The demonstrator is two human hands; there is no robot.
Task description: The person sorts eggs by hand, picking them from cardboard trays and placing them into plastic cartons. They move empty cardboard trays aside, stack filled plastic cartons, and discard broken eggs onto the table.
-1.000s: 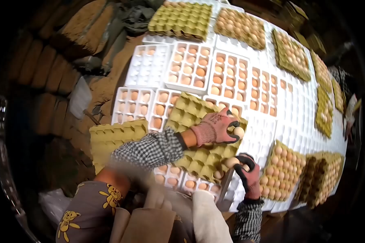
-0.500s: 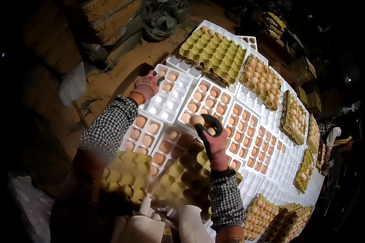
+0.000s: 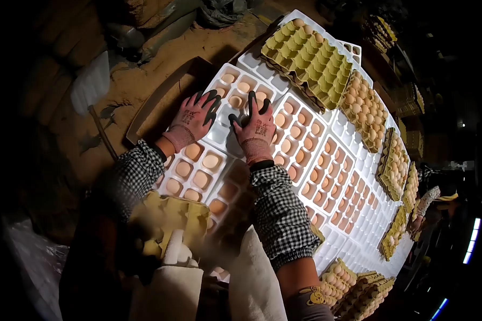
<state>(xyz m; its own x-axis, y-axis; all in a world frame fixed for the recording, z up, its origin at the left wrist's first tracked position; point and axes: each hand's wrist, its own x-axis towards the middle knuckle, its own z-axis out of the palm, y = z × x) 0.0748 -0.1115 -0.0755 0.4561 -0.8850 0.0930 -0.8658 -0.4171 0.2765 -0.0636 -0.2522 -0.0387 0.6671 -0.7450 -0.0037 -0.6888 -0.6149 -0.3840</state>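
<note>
Dark-tipped fingers [image 3: 252, 104] on the worker's pink-gloved right hand [image 3: 256, 132] stood spread, thumb wide of the forefinger, and the head camera's view showed no egg gripped between them. Beside it, the pink-gloved, dark-fingered left hand [image 3: 191, 119] reached over the edge of a white foam tray with square compartments [image 3: 218, 134], fingers loosely bent; their underside was hidden, so I couldn't tell whether they held anything. Between the hands a smooth light-brown egg [image 3: 235, 101] sat in that tray, and a pale-brown oval egg [image 3: 261, 98] showed just past the right forefinger.

What worried me was the crowding. With both hands over so few compartments, a careless press of a fingertip could have cracked a shell, or a knuckle tipped one out of its seat. Shadow lay over the compartments near the wrists, which could have spoiled the aim. Also, the black-and-white checked cloth sleeve [image 3: 281, 214] was bulky enough, I judged, to brush shells if the right arm dropped.
</note>
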